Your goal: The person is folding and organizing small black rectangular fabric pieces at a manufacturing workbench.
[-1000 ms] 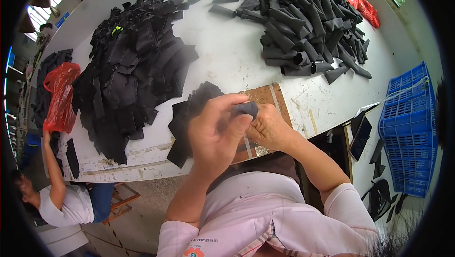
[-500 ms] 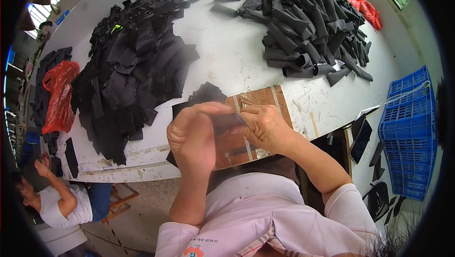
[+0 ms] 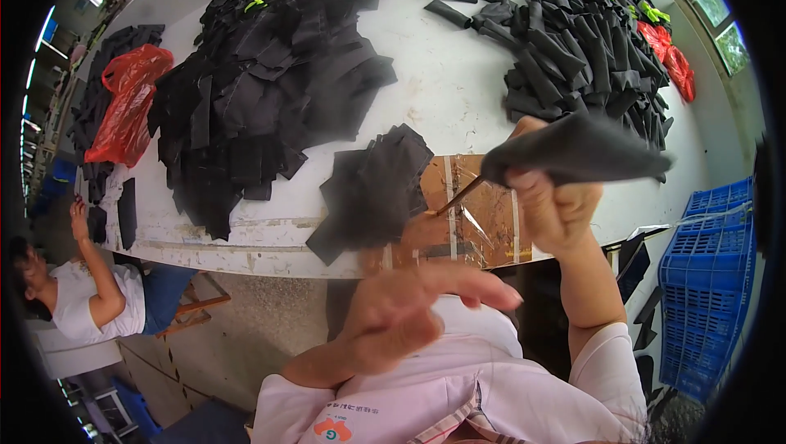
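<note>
My right hand (image 3: 557, 211) is closed on a black fabric tube (image 3: 581, 149), raised over the table's front right and blurred at its far end. A thin brown stick (image 3: 463, 196) slants up from the brown board (image 3: 491, 239) to the tube's near end; I cannot tell whether its tip is inside. In front of my body, below the board, my left hand (image 3: 409, 305) is open and blurred, its fingers stretched out with nothing in them. A small stack of flat black fabric pieces (image 3: 372, 190) lies beside the board on its left.
A large heap of flat black pieces (image 3: 270, 92) covers the table's left; rolled black tubes (image 3: 565, 51) are piled at the back right. Red plastic bags (image 3: 135, 100) (image 3: 667, 59) lie at both sides. Blue crates (image 3: 708, 280) stand right. Another person (image 3: 98, 288) sits at left.
Both hands were together over the board, holding a dark piece. My right hand has moved right and up with the black tube; my left has let go and dropped toward my body. The view has shifted.
</note>
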Motion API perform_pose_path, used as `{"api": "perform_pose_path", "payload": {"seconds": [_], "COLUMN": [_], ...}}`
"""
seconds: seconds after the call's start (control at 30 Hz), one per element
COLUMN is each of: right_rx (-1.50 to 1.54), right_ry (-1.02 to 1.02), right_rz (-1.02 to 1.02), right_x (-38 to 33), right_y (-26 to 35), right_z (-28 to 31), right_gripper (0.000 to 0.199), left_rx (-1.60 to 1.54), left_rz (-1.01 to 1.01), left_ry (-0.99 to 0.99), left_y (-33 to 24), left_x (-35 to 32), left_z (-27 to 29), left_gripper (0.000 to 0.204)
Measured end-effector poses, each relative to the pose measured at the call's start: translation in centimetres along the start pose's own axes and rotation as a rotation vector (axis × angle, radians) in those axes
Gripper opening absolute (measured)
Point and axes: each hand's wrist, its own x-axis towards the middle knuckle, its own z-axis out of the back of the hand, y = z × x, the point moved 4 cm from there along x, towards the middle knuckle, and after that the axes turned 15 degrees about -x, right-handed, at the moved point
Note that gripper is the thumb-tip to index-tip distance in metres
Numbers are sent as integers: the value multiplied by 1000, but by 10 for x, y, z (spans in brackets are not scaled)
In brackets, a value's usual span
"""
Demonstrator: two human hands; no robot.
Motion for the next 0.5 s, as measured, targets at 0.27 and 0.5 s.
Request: {"api": "perform_pose_path", "payload": {"seconds": [0.27,0.5], "right_rx": [33,-455], "right_ry": [85,137], "right_rz": [-863,-626], "right_x": [-56,-127], "right_y": [-125,-133], "right_z": [-7,-28], "right_gripper": [39,21], "left_rx": [-496,-117], "left_rz": [-226,-441], "left_ry": [556,623], "left_y": [-38,-62], "left_x": [-14,-25], "left_z": [-49,-26], "left_gripper": [54,34]}}
